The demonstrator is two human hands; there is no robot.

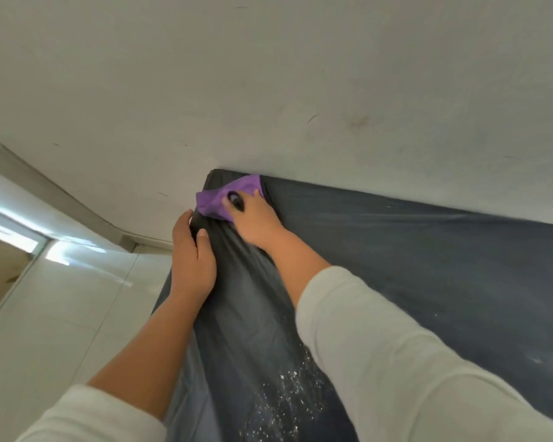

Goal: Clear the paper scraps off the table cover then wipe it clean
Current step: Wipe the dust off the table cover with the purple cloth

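Head: right hand (256,218) presses purple cloth (217,199) on table cover (428,266).

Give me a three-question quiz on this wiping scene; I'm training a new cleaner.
1. True or false: the right hand presses the purple cloth on the cover's far corner by the wall.
2. What does the left hand grip?
A. the cloth
B. the cover's bunched edge
C. nothing
3. Fill in: white specks lie on the cover ____ the forearms.

Key: 1 true; 2 B; 3 between.
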